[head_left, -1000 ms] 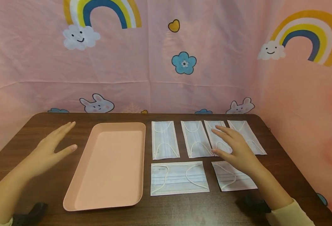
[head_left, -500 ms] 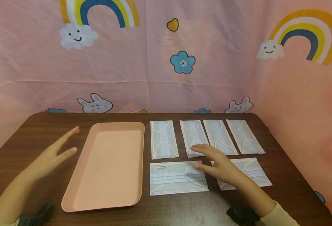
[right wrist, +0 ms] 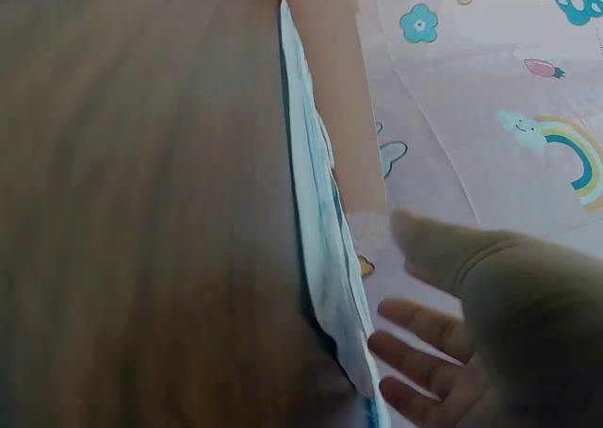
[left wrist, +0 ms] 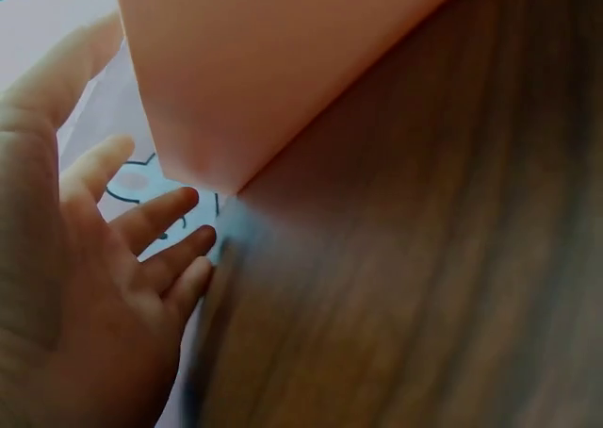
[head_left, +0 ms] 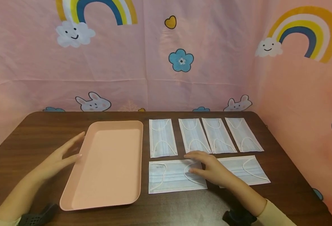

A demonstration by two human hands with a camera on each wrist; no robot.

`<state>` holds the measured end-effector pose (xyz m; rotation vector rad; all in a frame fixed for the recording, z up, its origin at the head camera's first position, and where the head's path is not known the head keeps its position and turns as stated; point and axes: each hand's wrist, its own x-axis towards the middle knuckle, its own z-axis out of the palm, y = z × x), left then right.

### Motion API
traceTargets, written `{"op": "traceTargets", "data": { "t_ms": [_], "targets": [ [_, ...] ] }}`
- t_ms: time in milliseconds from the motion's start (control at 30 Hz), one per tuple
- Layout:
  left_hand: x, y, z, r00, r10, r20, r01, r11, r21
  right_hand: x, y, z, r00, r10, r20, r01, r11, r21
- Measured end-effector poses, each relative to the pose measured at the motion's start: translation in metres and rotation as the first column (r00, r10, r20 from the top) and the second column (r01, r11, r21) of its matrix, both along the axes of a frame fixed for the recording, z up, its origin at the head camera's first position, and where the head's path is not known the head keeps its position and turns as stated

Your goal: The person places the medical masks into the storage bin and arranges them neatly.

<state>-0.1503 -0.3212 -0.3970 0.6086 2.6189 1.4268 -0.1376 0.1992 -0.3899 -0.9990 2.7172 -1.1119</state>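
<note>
A shallow pink tray (head_left: 104,201) lies on the dark wooden table, left of the middle. My left hand (head_left: 51,164) is at its left side in the head view, fingers spread and thumb tip at the rim; touching or just apart, I cannot tell. The tray's wall also shows in the left wrist view, beside that hand (left wrist: 104,277). Over the right end of a front face mask (head_left: 168,182) hovers my right hand (head_left: 215,171), fingers relaxed, holding nothing. It partly hides this mask and the mask to its right (head_left: 253,172). In the right wrist view, a mask's edge (right wrist: 325,249) runs beside the fingers.
Behind the front masks, several more pleated masks with white ear loops lie in a row, among them one beside the tray (head_left: 163,138) and one at far right (head_left: 243,135). A pink patterned cloth (head_left: 120,62) hangs behind and right of the table (head_left: 177,210).
My right hand has moved left and toward the front, from the right-hand masks to the front mask beside the tray. My left hand has come right and down to the tray's rim.
</note>
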Motion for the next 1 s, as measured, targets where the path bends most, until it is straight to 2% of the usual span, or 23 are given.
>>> {"op": "traceTargets", "data": {
  "t_ms": [100,367,600,833,1000],
  "targets": [
    [-0.0004,-0.0016,-0.0006,0.999,0.003,0.042,-0.004,1.0,0.014,0.0001,-0.0023,-0.0038,1.0,-0.003,-0.004,0.003,1.0,0.021],
    [-0.0006,-0.003,-0.001,0.994,0.048,0.094,-0.046,0.999,-0.029,-0.0016,-0.0052,-0.0076,0.997,-0.005,-0.079,0.007,0.999,0.035],
    [0.0002,-0.002,-0.0011,0.995,0.056,0.086,-0.046,0.994,-0.103,-0.0028,-0.0079,-0.011,0.993,-0.02,-0.121,0.03,0.997,0.077],
    [0.0007,-0.0005,-0.0014,0.996,0.05,0.072,-0.043,0.995,-0.095,-0.0041,-0.0097,-0.009,0.987,-0.011,-0.161,0.032,0.992,0.126],
    [-0.0015,-0.0016,-0.0009,0.996,0.05,0.08,-0.043,0.996,-0.084,-0.006,-0.0103,-0.0066,0.992,-0.013,-0.128,0.031,0.99,0.139]
  ]
}}
